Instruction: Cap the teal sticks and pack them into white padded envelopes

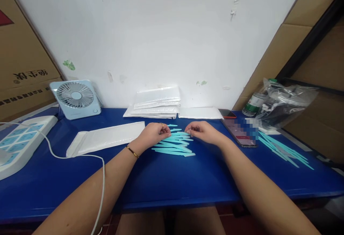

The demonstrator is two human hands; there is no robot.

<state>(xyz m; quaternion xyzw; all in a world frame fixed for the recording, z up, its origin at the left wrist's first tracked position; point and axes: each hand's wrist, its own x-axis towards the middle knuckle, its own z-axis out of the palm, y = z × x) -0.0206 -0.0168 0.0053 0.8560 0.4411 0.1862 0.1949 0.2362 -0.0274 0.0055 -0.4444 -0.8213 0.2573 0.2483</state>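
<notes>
Between the left hand [153, 133] and right hand [202, 132], a teal strip pile [174, 143] is pinched by both, long axes left-right, hands equally near.

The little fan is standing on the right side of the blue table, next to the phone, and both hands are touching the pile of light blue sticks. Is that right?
Not quite. The head view shows the little fan on the left side of the blue table, far from the phone, beside the power strip. The rest holds: the left hand and right hand both touch the pile of light blue sticks.
</notes>
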